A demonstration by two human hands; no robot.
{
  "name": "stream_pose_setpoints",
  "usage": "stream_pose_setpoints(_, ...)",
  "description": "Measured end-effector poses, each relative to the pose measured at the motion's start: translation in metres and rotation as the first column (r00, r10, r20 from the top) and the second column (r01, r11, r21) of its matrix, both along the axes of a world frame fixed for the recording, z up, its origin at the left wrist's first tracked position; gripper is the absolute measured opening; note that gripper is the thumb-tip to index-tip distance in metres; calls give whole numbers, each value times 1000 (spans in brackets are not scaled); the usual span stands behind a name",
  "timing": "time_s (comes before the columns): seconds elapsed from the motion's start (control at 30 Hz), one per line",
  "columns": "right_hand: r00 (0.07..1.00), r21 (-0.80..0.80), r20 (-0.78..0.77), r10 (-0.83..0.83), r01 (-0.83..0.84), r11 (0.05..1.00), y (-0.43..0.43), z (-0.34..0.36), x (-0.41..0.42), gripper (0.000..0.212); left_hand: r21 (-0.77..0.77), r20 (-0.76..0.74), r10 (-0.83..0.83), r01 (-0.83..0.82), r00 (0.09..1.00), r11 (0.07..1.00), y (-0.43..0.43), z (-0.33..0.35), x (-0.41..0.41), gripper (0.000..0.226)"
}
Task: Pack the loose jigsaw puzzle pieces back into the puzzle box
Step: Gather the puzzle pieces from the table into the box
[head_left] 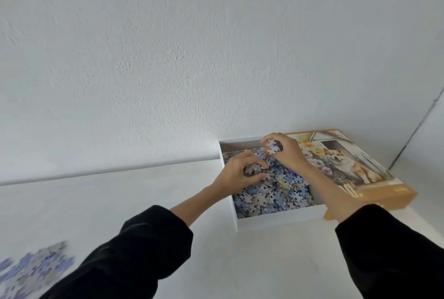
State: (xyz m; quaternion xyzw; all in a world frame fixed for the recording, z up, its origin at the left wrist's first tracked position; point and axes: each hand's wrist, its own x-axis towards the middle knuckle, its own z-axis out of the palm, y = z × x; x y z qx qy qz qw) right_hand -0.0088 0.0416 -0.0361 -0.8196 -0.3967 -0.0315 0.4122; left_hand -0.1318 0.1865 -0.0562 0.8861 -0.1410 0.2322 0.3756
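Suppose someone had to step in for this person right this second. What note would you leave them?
Left hand: over the puzzle box, fingers curled round a clump of pieces.
Right hand: over the box's far end, pinching a second clump.
The box sits open on the table by the wall, with a deep heap of packed pieces inside. Its lid, with the dog picture, lies off to the right.
Done: most pieces are in.
Left: drop both clumps, fetch the loose pieces at the table's near left, and put the lid on.
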Motion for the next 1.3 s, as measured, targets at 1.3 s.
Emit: stream_pose_setpoints(1.3,987,-131,-160,33,-55,990,-5,-19,9,50,221,-39,123,-112,992,969,1,-11,-13,40)
